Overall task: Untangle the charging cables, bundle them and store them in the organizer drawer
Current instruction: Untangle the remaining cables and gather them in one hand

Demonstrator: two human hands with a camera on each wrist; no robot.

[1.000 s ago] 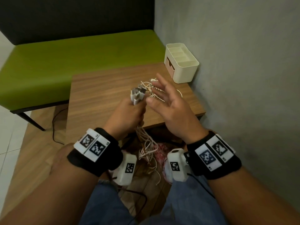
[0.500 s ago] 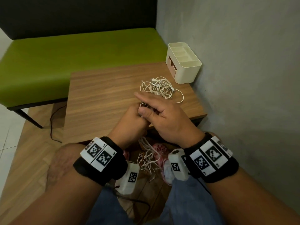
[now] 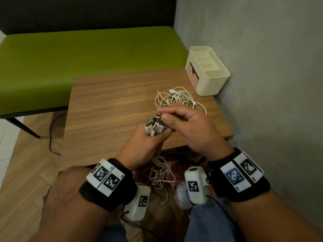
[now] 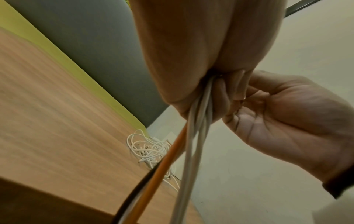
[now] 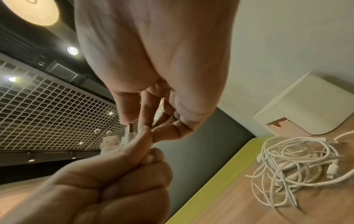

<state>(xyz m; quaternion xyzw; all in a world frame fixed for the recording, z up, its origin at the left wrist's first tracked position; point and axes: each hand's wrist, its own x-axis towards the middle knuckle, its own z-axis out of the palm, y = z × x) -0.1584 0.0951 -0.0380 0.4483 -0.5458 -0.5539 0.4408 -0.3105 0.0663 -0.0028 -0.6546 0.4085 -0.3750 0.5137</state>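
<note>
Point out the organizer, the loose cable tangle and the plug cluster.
organizer (image 3: 212, 82), head view, front wall.
loose cable tangle (image 3: 176, 99), head view, middle coils.
plug cluster (image 3: 154, 125), head view, plug ends above left hand (image 3: 146, 147).

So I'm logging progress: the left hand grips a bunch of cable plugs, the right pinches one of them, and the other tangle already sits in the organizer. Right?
Not quite. The left hand does grip the plugs, and the right hand pinches one, but the head view shows the other tangle lying on the table beside the organizer, not in it.
</note>
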